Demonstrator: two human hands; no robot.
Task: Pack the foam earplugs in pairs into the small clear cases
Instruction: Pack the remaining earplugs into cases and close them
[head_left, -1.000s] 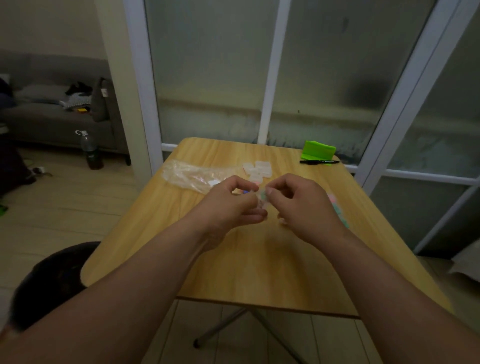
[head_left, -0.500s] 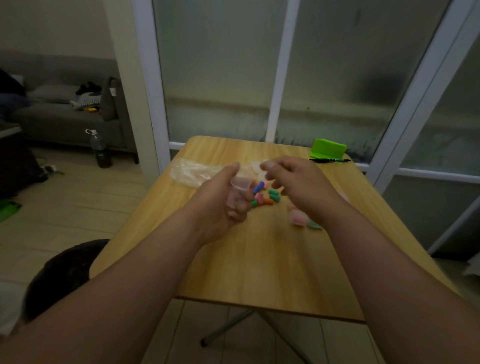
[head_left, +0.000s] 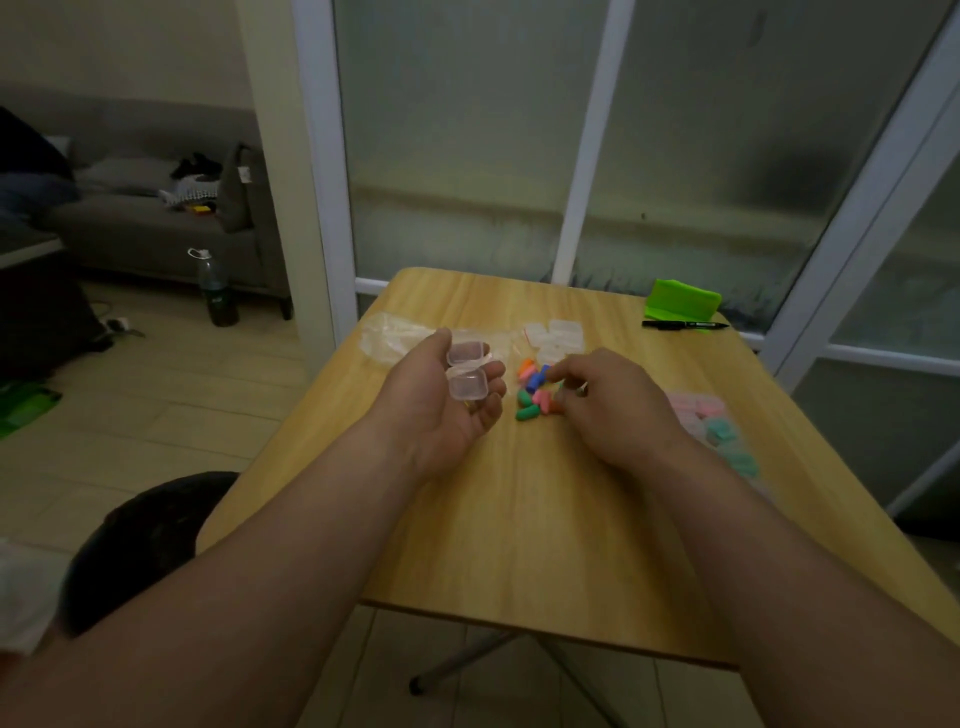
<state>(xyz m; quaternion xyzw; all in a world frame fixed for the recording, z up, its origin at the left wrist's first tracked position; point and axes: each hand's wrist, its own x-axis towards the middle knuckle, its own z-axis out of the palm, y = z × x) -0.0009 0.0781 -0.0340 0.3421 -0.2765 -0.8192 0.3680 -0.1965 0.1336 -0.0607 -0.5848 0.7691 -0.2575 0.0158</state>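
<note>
My left hand (head_left: 441, 400), palm up, holds a small clear case (head_left: 466, 375) with its lid swung open, cradled on the fingers with the thumb beside it. Just to its right a pile of foam earplugs (head_left: 535, 392) in green, pink, blue and orange lies on the wooden table (head_left: 519, 519). My right hand (head_left: 613, 400) reaches down onto the right side of that pile, fingertips curled among the plugs; whether it pinches one is hidden. More empty clear cases (head_left: 553, 335) sit behind the pile.
A crumpled clear plastic bag (head_left: 395, 338) lies at the left rear. Cases filled with pink and teal plugs (head_left: 711, 421) sit by the right edge. A green pad (head_left: 680, 301) and black pen (head_left: 685, 325) are at the far right corner.
The two hands, together at the table's middle, parted. The left hand turned palm up with the case now open; the right hand went up, then dropped onto the earplug pile.
</note>
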